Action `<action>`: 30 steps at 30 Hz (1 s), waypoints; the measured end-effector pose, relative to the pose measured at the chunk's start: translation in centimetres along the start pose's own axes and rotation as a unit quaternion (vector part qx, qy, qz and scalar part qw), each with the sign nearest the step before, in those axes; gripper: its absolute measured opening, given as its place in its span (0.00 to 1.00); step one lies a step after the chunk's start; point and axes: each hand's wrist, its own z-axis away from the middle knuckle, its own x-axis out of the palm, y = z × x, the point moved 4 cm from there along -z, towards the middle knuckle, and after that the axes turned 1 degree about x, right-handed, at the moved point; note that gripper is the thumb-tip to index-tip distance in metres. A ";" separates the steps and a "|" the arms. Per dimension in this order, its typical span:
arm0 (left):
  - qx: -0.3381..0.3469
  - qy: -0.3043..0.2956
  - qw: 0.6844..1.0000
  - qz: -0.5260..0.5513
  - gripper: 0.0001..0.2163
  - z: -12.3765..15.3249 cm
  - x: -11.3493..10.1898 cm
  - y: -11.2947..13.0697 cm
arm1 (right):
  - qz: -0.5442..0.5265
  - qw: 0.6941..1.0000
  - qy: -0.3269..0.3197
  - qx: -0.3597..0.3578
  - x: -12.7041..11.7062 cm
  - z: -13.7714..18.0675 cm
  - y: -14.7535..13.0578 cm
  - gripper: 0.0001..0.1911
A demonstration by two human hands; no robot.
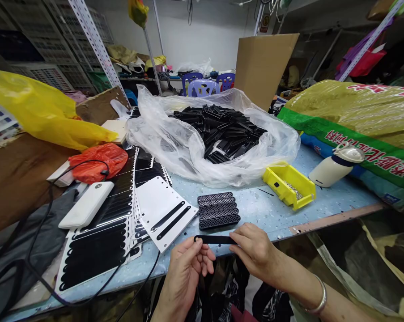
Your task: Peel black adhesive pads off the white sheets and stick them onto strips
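Held level between both hands above the table's front edge is a black strip (218, 239) with a rounded left end. My left hand (188, 261) pinches that end between thumb and finger. At the other end, my right hand (253, 246) grips the strip with thumb and fingers. Just beyond it lies a block of black perforated pieces (218, 210) set side by side. To the left, a white backing sheet (161, 197) carries two black strips. More sheets of black strips (94, 255) lie under and beside it.
A clear plastic bag (175, 147) spreads open around a heap of black pieces (228, 129). On the right stand a yellow bin (278, 181) of small metal parts, a white bottle (336, 165) and a large sack (363, 116). A white power bank (87, 205) and black cable (40, 228) lie left.
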 end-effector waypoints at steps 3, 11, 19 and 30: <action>-0.005 -0.006 1.000 0.000 0.13 -0.1 0.1 -0.1 | -0.041 0.999 -0.008 0.012 0.0 0.4 0.3 0.07; -0.021 -0.028 0.998 -0.052 0.14 -0.5 0.2 -0.4 | -0.150 0.984 -0.010 0.091 -0.9 0.4 0.7 0.04; 0.016 -0.033 0.939 -0.343 0.15 -1.1 -0.4 -0.5 | -0.206 0.965 -0.023 0.158 -2.3 0.8 2.1 0.03; 0.251 0.141 0.827 -0.484 0.12 -4.8 -3.5 2.5 | -0.164 0.965 0.022 0.203 -2.6 1.1 7.5 0.06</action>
